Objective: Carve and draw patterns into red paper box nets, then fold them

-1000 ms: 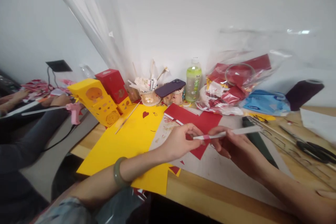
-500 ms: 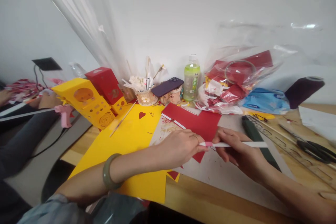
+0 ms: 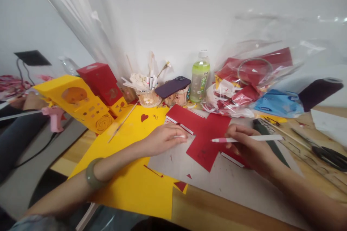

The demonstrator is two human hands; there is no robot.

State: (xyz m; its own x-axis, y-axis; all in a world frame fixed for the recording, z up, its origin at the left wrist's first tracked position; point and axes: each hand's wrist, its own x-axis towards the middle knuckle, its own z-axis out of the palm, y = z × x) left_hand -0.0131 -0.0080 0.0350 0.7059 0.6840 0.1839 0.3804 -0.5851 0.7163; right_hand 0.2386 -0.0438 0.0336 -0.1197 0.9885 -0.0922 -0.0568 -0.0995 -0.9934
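Observation:
My right hand [image 3: 245, 144] grips a white marker pen [image 3: 260, 138] with a pink section near its tip. The tip points left, over a red paper cutout [image 3: 207, 140] with white strips along some edges. To the left, my left hand [image 3: 165, 138] is closed on a small white pen cap [image 3: 180, 136], mostly hidden by the fingers. This hand is over the border between the yellow sheet [image 3: 130, 180] and a grey-white board [image 3: 200, 184] under the cutout. A green bangle [image 3: 93, 173] circles my left wrist.
Yellow [image 3: 78, 97] and red [image 3: 99, 79] boxes stand at left, near a pink glue gun [image 3: 54, 117] and another person's sleeve [image 3: 27, 126]. Behind are a phone [image 3: 173, 86], a bottle [image 3: 200, 77] and a plastic bag [image 3: 241, 83]. Scissors [image 3: 328, 157] lie at right.
My hands have drawn apart, the left moving left with the cap. The marker's tip is now bare, and more of the red cutout shows between my hands.

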